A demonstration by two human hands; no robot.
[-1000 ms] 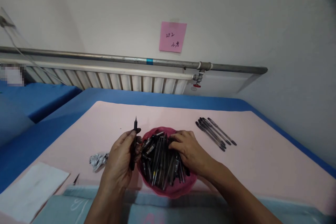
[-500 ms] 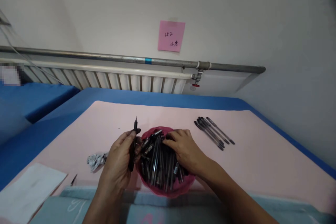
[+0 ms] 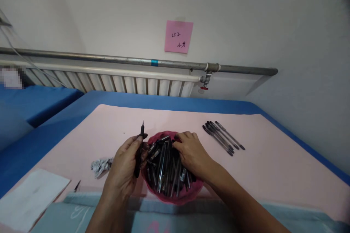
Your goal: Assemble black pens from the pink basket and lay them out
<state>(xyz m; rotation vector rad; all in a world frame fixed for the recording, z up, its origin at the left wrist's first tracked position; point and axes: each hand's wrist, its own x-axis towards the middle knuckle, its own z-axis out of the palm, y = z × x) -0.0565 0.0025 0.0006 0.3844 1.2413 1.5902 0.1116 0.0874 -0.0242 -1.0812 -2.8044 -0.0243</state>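
Note:
My left hand (image 3: pixel 124 164) is closed round a dark pen (image 3: pixel 142 130), which it holds upright with the bare tip pointing up. Its fingertips look stained dark. Just right of it stands a pink basket (image 3: pixel 180 200) with a wavy rim, filled with many black and clear pens (image 3: pixel 164 169). My right hand (image 3: pixel 193 153) reaches over the far right side of the basket, its fingers bent down among the pens. Those fingertips are partly hidden, so what they grip, if anything, does not show.
Several capped pens (image 3: pixel 220 138) lie side by side on the pink tabletop (image 3: pixel 273 164) at right. A crumpled tissue (image 3: pixel 101 167), a white sheet (image 3: pixel 32 196) and a small dark pointed piece (image 3: pixel 77 186) lie at left. Behind the table run a radiator (image 3: pixel 131 83) and a metal pipe (image 3: pixel 109 59).
My right hand has shifted slightly among the pens in the basket, and a few pens under it have moved. My left hand keeps its hold on the pen, almost still.

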